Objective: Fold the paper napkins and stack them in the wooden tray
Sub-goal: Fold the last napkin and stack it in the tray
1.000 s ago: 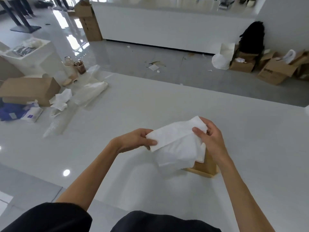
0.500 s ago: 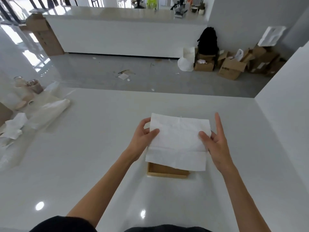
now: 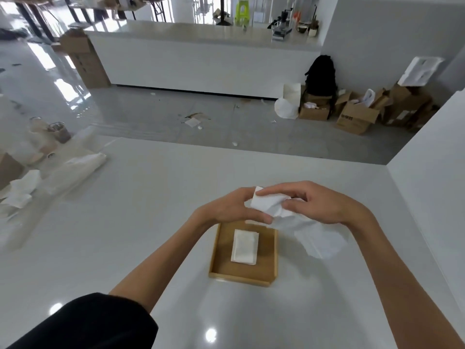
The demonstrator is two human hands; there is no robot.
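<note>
A white paper napkin hangs in the air above the white table, bunched at its top and trailing down to the right. My left hand and my right hand both pinch its upper part, close together. Below them the square wooden tray rests on the table with a folded white napkin lying flat near its middle. The tray's far edge is partly hidden by my left hand.
The white table carries loose napkins, a plastic bag and cups at its left end. A white wall bounds the table on the right. Cardboard boxes stand on the floor beyond.
The napkin was held spread flat in front of the tray; now it is gathered between both hands, which have come together. The tray and the folded napkin in it have come into sight.
</note>
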